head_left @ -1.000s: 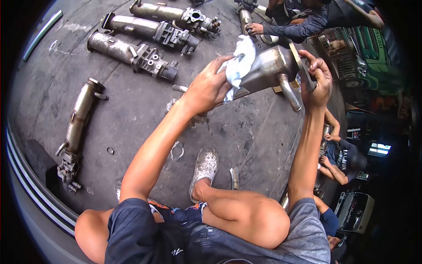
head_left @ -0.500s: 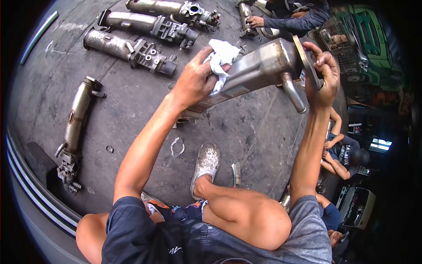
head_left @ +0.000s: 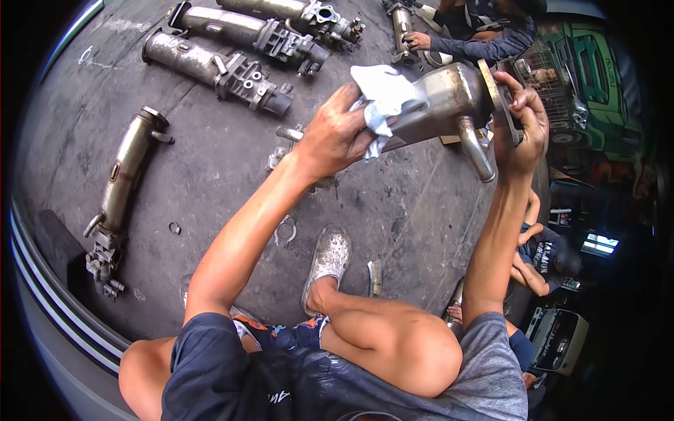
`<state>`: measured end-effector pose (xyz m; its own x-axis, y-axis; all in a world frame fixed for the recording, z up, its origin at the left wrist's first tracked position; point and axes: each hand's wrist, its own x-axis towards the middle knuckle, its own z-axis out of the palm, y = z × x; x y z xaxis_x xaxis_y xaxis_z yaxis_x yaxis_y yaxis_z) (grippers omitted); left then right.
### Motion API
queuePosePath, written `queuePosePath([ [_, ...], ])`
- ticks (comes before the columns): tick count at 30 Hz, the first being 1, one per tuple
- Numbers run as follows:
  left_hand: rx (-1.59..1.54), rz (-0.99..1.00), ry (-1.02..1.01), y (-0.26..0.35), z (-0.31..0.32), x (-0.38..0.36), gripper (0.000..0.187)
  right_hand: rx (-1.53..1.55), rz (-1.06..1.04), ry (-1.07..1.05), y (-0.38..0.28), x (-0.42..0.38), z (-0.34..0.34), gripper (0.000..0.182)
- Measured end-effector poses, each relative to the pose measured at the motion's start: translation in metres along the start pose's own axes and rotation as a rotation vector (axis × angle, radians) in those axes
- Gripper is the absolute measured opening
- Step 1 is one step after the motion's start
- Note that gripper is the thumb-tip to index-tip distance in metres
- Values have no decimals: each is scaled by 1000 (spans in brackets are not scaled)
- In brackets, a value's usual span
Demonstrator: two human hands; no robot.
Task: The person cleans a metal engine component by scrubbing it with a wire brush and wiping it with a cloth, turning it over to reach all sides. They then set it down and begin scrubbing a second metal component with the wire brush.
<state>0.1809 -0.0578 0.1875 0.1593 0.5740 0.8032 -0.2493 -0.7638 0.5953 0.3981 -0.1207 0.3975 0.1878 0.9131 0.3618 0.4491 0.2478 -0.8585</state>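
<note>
In front of me a metal EGR cooler (head_left: 449, 102) is held up at a slant, its flanged end to the right with a short bent pipe hanging below. My left hand (head_left: 335, 135) is closed on a crumpled white cloth (head_left: 390, 91) and presses it against the cooler's upper side. My right hand (head_left: 523, 123) grips the flange (head_left: 496, 102) at the right end, fingers wrapped over its edge. The cooler's left part is mostly hidden behind my left hand and forearm.
Several similar coolers (head_left: 186, 59) lie on the dark floor at upper left, another (head_left: 126, 175) at left. A ring clamp (head_left: 284, 230) and a brush (head_left: 375, 278) are near my shoe (head_left: 328, 263). A co-worker's hand (head_left: 418, 41) touches another cooler (head_left: 403, 31). More people are at right.
My left hand has slid the cloth rightward along the cooler, nearer the flanged end. My right hand keeps its grip on the flange, and the view has shifted slightly.
</note>
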Motion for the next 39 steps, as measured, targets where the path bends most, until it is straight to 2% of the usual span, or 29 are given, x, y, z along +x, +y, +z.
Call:
queuePosePath([
  [3,-24,142,55,13,7,40,39,110,25,-12,-5,-3,3,15],
  [6,-15,192,26,7,10,43,38,86,29,-14,-7,-9,-2,15],
  [10,-71,32,-65,-4,8,-3,40,163,53,-3,3,-15,-19,16],
  [13,-33,13,-108,-7,5,-16,33,136,24,22,3,-21,-21,16],
  [17,-23,-106,-57,25,18,24,23,184,-74,-46,1,-24,-12,13],
  [20,-56,-24,131,46,26,52,23,231,-114,-105,-5,-27,-4,8],
  [23,-21,-249,71,45,17,3,22,357,-79,-139,-7,-30,-4,8],
  [24,-3,-344,7,36,10,-19,20,389,-45,-130,-5,-31,-9,9],
  [26,249,-463,-77,22,1,-57,21,387,-27,-108,1,-33,-19,11],
  [30,453,-752,-545,35,-25,-39,29,415,20,-137,1,-31,-25,14],
  [32,473,-525,-476,16,-30,-64,34,313,40,-86,-1,-30,-25,14],
  [33,489,-394,-468,8,-39,-73,37,322,41,-144,6,-29,-36,21],
  [36,490,-223,-659,-3,-71,-67,29,428,47,-107,11,-24,-36,17],
  [38,434,-366,-904,-14,-94,-60,33,469,69,-44,13,-26,-36,19],
  [39,457,-388,-993,-22,-103,-61,33,513,82,-89,17,-28,-40,23],
])
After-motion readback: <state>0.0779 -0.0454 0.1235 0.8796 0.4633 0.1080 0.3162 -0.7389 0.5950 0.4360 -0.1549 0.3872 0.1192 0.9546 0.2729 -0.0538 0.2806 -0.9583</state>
